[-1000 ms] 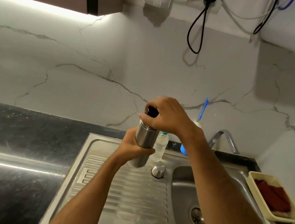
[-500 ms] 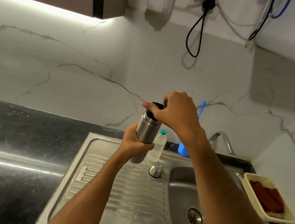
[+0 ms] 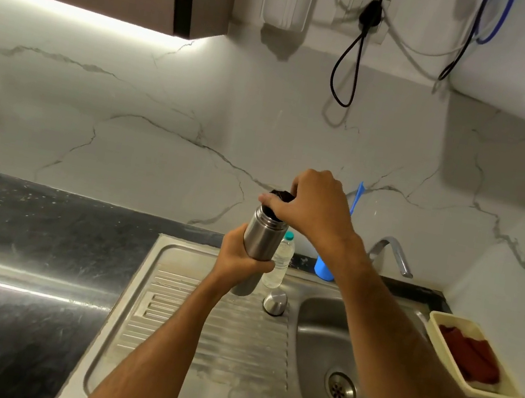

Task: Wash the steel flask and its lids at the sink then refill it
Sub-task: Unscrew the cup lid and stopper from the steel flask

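arms: bare, no sleeves | hands (image 3: pixel 314 204): no gloves, rings

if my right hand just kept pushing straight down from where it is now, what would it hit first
The black inner lid your right hand already grips, seated in the steel flask held by your left hand.

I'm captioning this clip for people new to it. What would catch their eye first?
The steel flask, held upright above the drainboard: the left hand grips its body while the right hand grips the black inner lid on top. Below it, a steel outer lid sits on the drainboard beside the sink.
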